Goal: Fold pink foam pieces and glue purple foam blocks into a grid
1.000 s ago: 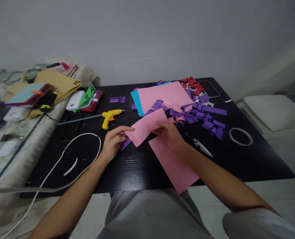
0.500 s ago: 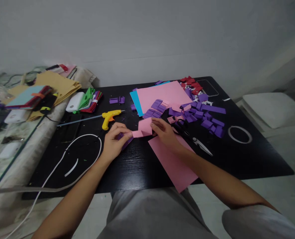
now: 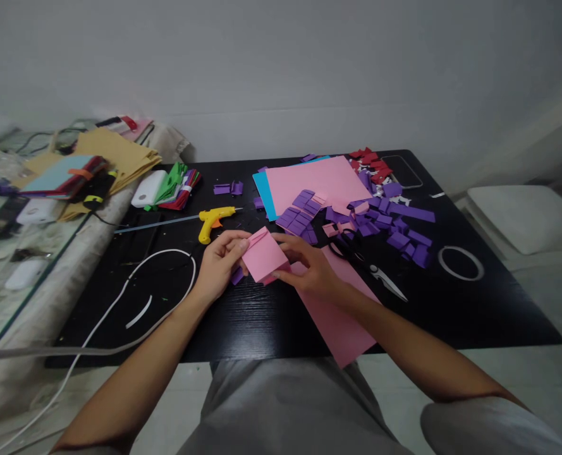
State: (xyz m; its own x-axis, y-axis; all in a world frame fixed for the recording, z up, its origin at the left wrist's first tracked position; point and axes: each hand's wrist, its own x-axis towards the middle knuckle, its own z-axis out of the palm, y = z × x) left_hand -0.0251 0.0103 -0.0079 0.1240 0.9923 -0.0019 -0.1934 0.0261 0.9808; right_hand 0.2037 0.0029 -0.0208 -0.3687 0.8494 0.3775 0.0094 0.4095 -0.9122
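Observation:
A folded pink paper piece (image 3: 264,256) is held between both hands above the black table (image 3: 243,328). My left hand (image 3: 219,262) pinches its left edge, where a narrow fold shows along the top. Around its right side curl the fingers of my right hand (image 3: 311,264), thumb at the lower edge. A small purple piece (image 3: 236,276) shows just beneath my left fingers. Under my right hand and forearm lies a large pink sheet (image 3: 340,316), reaching past the table's front edge.
Scissors (image 3: 387,281) lie right of my right hand, near purple pieces (image 3: 397,224). A yellow glue gun (image 3: 210,222) rests behind my left hand. White cable (image 3: 119,297) loops at left. Pink sheet (image 3: 309,180) and blue sheet (image 3: 264,193) lie at the back.
The pink piece has turned so that a broad square face shows. My right hand has shifted slightly and now wraps its right side. The view has shifted a little.

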